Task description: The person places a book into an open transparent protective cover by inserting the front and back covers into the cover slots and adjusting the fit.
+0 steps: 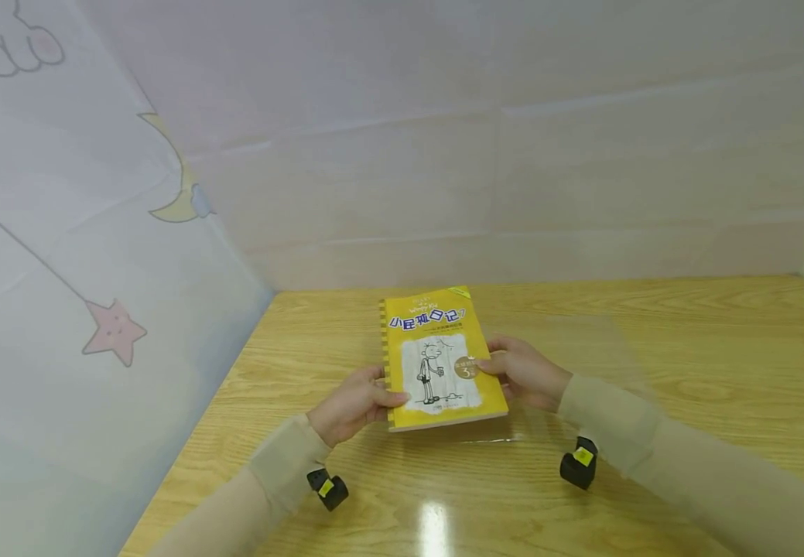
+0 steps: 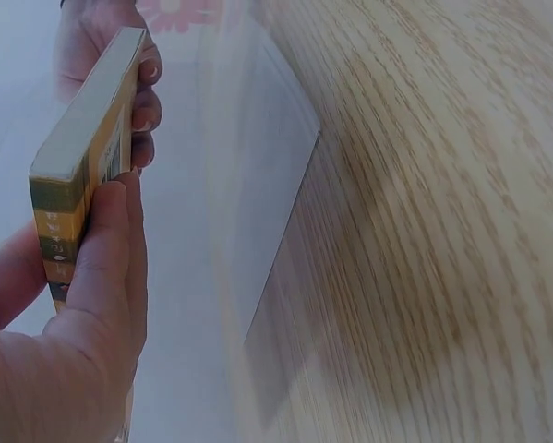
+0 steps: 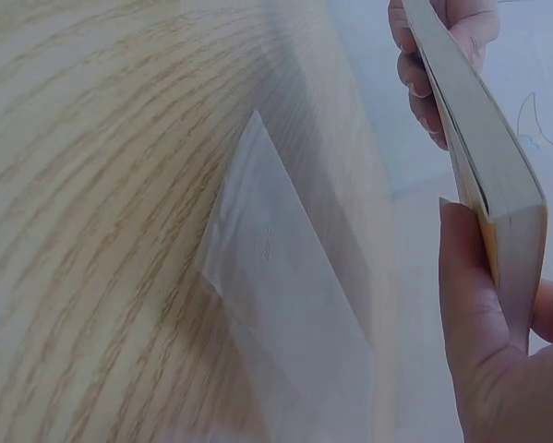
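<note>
Above the light-brown wooden bench (image 1: 290, 348), left hand (image 1: 353, 402) and right hand (image 1: 528, 373) pinch a yellow rectangular paperback book (image 1: 439, 363) between thumbs and fingers.

A closed yellow paperback book (image 1: 443, 360), with a line-drawn figure on its cover's white patch and a striped left edge, is raised above the table (image 1: 722, 348), front upward, just below the head view's centre.

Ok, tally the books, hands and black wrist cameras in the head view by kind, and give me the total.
Books: 1, the yellow book
Hands: 2, the left hand and the right hand
Black wrist cameras: 2, the left camera and the right camera
Total: 5
</note>
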Motion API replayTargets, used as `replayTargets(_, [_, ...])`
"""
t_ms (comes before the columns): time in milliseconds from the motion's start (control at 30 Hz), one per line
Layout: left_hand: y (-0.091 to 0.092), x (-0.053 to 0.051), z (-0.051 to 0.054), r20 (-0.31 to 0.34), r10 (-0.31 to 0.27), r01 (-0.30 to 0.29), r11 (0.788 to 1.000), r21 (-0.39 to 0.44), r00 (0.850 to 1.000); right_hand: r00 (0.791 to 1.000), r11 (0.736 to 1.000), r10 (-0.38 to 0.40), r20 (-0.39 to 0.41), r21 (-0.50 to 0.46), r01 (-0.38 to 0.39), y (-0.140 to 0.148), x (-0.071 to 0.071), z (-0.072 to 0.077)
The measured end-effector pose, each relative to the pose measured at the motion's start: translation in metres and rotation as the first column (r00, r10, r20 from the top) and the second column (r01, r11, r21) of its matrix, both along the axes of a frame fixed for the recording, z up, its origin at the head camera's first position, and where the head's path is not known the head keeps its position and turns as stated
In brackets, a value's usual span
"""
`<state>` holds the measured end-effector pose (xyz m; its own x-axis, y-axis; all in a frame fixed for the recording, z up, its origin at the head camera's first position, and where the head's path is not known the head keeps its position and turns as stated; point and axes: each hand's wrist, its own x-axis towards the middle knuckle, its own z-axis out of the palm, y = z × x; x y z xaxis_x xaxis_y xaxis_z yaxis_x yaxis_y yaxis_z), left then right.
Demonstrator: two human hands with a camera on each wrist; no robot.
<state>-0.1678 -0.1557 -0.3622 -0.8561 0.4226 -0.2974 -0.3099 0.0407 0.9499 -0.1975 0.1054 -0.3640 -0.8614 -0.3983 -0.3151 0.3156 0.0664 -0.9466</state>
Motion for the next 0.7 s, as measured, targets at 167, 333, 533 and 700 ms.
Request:
replayTargets(167, [0.004,0.000,0.000,-0.006,-0.014,0.014,1.000,-0.003,1.000,1.000,1.000,-0.009,0.003,0.028,0.009,0.006,0.002,0.001])
replayTargets(333, [0.009,-0.001,-0.001,-0.004,-0.025,0.025,1.000,0.007,1.000,1.000,0.999,-0.011,-0.001,0.041,0.011,0.011,0.004,0.002])
replayTargets(533, [0.015,0.000,0.000,-0.005,-0.041,0.041,0.999,0.011,0.999,1.000,0.999,-0.016,-0.003,0.032,0.016,0.017,0.007,0.003])
replayTargets(700, [0.020,0.001,0.001,0.011,-0.047,0.047,0.999,0.014,0.999,1.000,0.999,-0.016,-0.004,0.028,0.016,0.023,0.010,0.002])
